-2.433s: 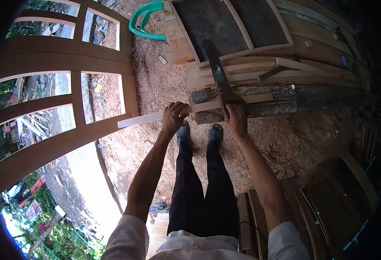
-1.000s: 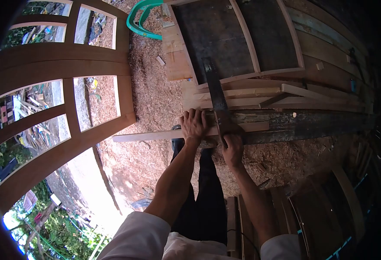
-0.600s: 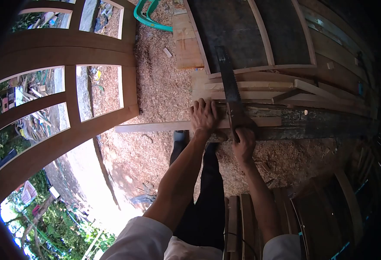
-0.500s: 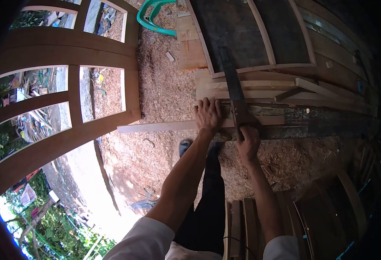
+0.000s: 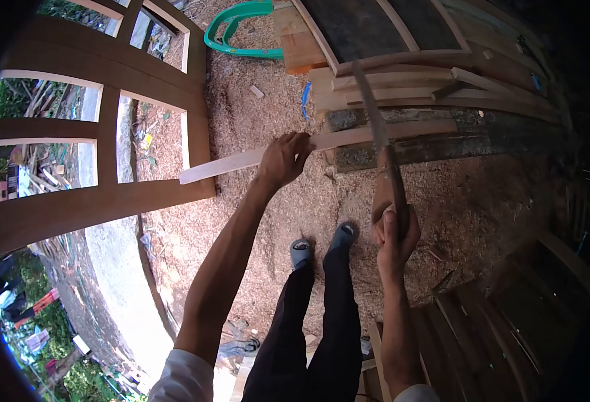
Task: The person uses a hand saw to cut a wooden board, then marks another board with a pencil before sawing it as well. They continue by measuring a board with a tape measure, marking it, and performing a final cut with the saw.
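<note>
Sawing step: my left hand (image 5: 283, 159) grips the pale wooden strip (image 5: 241, 162); right hand (image 5: 393, 236) is closed around the dark handsaw (image 5: 379, 137). Next stroke needs the strip steady.

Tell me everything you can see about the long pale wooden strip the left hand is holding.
The wooden strip is a long, thin, flat batten of pale, bare, fresh-looking wood. It runs nearly level, tilted slightly down to its free end at the left, which hangs over the sawdust-covered ground. The left hand grips it near the middle. Its right part rests on the dark weathered beam, where the handsaw in the right hand crosses it.
</note>
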Available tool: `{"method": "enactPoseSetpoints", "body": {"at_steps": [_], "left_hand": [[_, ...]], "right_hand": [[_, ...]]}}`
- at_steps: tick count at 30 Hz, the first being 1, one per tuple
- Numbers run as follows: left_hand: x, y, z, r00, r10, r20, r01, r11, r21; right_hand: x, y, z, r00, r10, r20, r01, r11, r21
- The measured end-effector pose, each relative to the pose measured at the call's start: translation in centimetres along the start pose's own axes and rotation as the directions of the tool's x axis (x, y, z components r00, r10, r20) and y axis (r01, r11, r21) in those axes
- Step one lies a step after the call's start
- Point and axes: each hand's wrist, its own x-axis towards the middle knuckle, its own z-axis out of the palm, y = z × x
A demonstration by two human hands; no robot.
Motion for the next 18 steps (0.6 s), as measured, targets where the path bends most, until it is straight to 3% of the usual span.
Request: {"method": "enactPoseSetpoints", "body": {"at_steps": [1, 3, 4, 7, 8, 11, 12, 15, 16, 17, 18], "left_hand": [[0.6, -0.1, -0.4, 0.997, -0.043, 0.061, 0.042, 0.999, 0.009], [1.3, 0.6, -1.2, 0.973, -0.139, 0.186, 0.136, 0.990, 0.031], [1.3, 0.5, -1.0, 0.950, -0.268, 0.163, 0.260, 0.963, 0.069], [2.5, 0.1, -1.0, 0.892, -0.380, 0.243, 0.359, 0.925, 0.128], [2.5, 0.7, -1.0, 0.867, -0.418, 0.270, 0.358, 0.901, 0.247], [2.8, -0.1, -0.4, 0.801, -0.482, 0.355, 0.456, 0.875, 0.159], [2.8, -1.1, 0.3, 0.833, -0.468, 0.296, 0.438, 0.884, 0.166], [3.2, -0.5, -0.5, 0.825, -0.444, 0.349, 0.411, 0.896, 0.167], [3.1, -1.9, 0.1, 0.881, -0.349, 0.319, 0.306, 0.935, 0.178], [3.1, -2.6, 0.1, 0.878, -0.326, 0.351, 0.292, 0.945, 0.149], [3.4, -3.3, 0.2, 0.893, -0.226, 0.389, 0.156, 0.966, 0.205]], "right_hand": [[-1.3, 0.6, 0.7, 0.999, 0.051, -0.001, -0.051, 0.994, 0.096], [-3.5, 3.0, 1.2, 0.999, 0.043, 0.006, -0.043, 0.995, 0.094], [-4.0, 3.7, 1.4, 0.999, 0.040, 0.036, -0.043, 0.994, 0.103], [-4.1, 6.7, 1.2, 0.991, 0.101, 0.084, -0.111, 0.986, 0.127], [-4.1, 7.3, 1.2, 0.992, 0.104, 0.066, -0.112, 0.983, 0.143], [-3.9, 8.2, 1.2, 0.981, 0.174, 0.090, -0.186, 0.970, 0.156], [-4.0, 8.6, 0.7, 0.981, 0.157, 0.109, -0.166, 0.983, 0.074], [-4.4, 9.5, -0.5, 0.984, 0.128, 0.126, -0.113, 0.986, -0.121], [-4.2, 9.0, -0.4, 0.985, 0.133, 0.114, -0.115, 0.983, -0.146], [-4.2, 8.5, -0.3, 0.985, 0.139, 0.102, -0.120, 0.978, -0.171], [-4.3, 8.3, -0.1, 0.986, 0.138, 0.092, -0.121, 0.979, -0.166]]}}
